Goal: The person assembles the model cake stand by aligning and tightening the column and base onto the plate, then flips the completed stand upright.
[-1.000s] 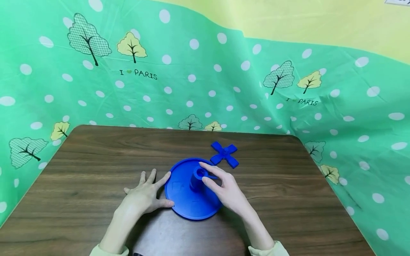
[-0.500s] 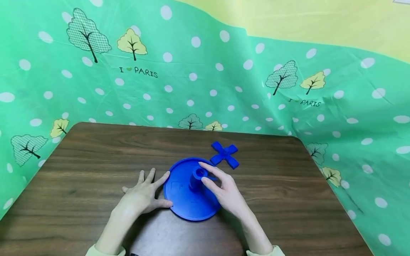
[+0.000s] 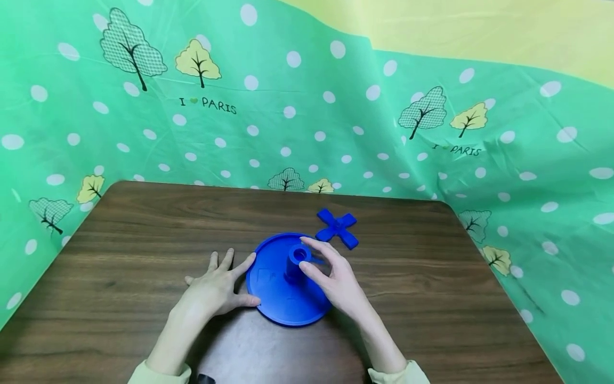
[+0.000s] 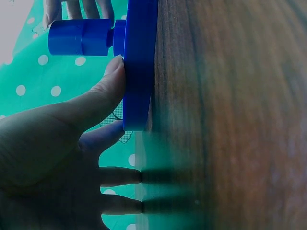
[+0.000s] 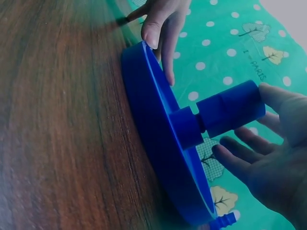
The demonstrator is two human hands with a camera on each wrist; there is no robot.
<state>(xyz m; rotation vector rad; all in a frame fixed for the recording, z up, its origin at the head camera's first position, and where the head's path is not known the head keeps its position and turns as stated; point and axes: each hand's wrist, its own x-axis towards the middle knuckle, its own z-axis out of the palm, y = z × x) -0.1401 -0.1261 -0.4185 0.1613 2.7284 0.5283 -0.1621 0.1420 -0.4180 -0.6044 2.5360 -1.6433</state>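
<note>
A round blue plate [image 3: 288, 309] with a raised rim lies on the table. From its centre rises a blue cylinder [image 3: 295, 261], hollow at the top. The right wrist view shows a narrow neck between this cylinder [image 5: 231, 108] and a short collar [image 5: 184, 127] on the plate. My right hand [image 3: 338, 282] pinches the cylinder near its top between thumb and forefinger, the other fingers loosely behind. My left hand [image 3: 213, 293] is spread flat at the plate's left side, thumb and forefinger pressing the rim, the remaining fingertips on the tabletop.
A blue four-armed cross piece [image 3: 337, 228] lies on the wooden table [image 3: 168, 229] just behind the plate. A small dark object [image 3: 205, 378] shows at the bottom edge near the left sleeve. A green patterned cloth [image 3: 268, 128] hangs behind the table.
The head view has shifted slightly. Both hands keep their places at the plate and cylinder.
</note>
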